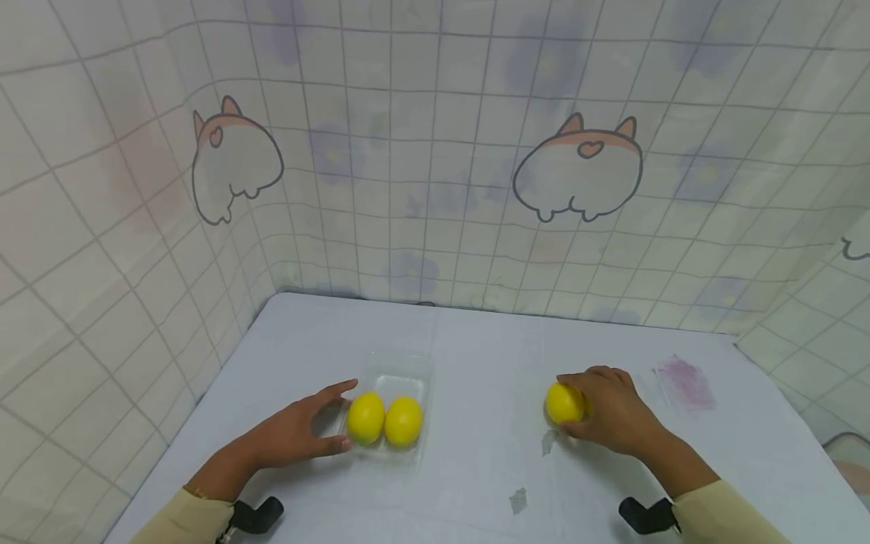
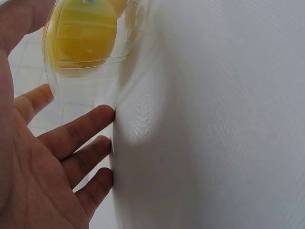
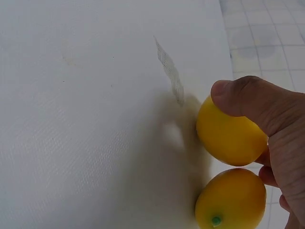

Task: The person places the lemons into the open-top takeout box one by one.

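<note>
Lemon (image 3: pixel 232 138) in my right hand (image 1: pixel 605 412), over the right half of the table (image 1: pixel 476 378), nearer the right edge than the left. A second lemon (image 3: pixel 226 198) sits just beside it, green nub showing. Whether my fingers take in that one too, I cannot tell; nor whether the first touches the table.

Handling, my guess: light, firm, smooth-skinned, little risk of bruising, quick to roll if let slip. Best hold is across the fat middle, thumb opposite fingers; the tapered ends look slippery.

Right hand: thumb curled onto the lemon's near side, index finger reaching round the far side. A partial grip, only as wide as the fruit.

Left hand (image 1: pixel 292 434): spread wide, thumb apart from fingers, holding nothing, at the left side of the clear box (image 1: pixel 401 367). Contact with its wall unclear. Box stands nearer the table's left edge, left lemon (image 1: pixel 365 418) and right lemon (image 1: pixel 404 421) side by side inside. Its thin wall probably flexes; hold low, lightly.
</note>
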A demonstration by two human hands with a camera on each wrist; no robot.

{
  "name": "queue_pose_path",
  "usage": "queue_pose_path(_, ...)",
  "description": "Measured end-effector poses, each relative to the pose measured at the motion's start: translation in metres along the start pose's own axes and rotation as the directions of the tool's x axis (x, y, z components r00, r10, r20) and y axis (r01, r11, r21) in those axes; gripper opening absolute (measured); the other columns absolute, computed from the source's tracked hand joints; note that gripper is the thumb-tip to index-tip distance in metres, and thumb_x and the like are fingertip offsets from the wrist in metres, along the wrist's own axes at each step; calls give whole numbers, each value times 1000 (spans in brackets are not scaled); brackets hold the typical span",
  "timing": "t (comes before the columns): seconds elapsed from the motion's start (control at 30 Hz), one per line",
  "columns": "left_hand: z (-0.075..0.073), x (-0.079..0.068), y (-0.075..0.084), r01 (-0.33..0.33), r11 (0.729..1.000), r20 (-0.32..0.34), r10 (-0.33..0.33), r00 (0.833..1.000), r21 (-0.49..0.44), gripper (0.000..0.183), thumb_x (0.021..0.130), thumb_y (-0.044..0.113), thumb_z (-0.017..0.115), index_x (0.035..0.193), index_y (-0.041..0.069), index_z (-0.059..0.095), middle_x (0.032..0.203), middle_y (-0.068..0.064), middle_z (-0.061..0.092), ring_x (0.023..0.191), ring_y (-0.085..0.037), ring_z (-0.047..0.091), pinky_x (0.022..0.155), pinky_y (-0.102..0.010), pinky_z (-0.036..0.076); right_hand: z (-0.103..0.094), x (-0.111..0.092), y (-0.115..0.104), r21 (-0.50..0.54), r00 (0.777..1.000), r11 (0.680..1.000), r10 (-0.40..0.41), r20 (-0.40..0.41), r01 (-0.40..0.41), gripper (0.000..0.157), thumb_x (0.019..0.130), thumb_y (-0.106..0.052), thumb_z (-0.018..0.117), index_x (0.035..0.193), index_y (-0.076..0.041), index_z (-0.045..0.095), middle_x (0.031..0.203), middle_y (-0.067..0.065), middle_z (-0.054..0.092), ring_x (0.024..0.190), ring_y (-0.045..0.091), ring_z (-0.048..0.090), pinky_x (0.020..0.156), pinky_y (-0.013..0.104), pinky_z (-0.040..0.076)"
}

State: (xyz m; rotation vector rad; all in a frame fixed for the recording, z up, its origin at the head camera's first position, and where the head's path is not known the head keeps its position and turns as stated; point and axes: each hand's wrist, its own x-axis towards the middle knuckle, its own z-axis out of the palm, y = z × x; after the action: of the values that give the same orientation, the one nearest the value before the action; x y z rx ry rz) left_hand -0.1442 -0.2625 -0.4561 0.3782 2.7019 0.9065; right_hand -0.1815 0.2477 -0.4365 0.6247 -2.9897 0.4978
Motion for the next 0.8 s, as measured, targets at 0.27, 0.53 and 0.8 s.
queue_pose_path(0.27, 0, -1, -1, 0, 1000, 3, 0, 1000, -4, 92, 82, 65, 76, 159, 42, 32, 151, -7, 52, 145, -38, 38, 113, -71, 25, 1, 6, -6, 69, 996, 996, -50, -79, 56, 69, 73, -31, 94, 133, -10, 67, 127, 4, 69, 119, 34, 57, 108, 60, 30)
queue_pose_path(0.53, 0, -1, -1, -8, 1000, 2, 8, 1000, 1, 94, 82, 65, 76, 160, 36, 32, 151, -8, 51, 145, -38, 38, 113, -71, 26, -1, 13, -17, 161, 997, 986, -34, -71, 45, 71, 76, -30, 92, 138, -11, 64, 135, 8, 65, 123, 37, 56, 104, 62, 43)
queue_pose_path(0.8, 0, -1, 0, 0, 1000, -2, 0, 1000, 1, 92, 82, 64, 77, 159, 41, 32, 150, -7, 52, 144, -38, 38, 113, -71, 25, 5, 24, -26, 167, 996, 984, -45, -71, 56, 72, 77, -31, 91, 140, -12, 62, 139, 5, 62, 127, 34, 55, 107, 58, 43)
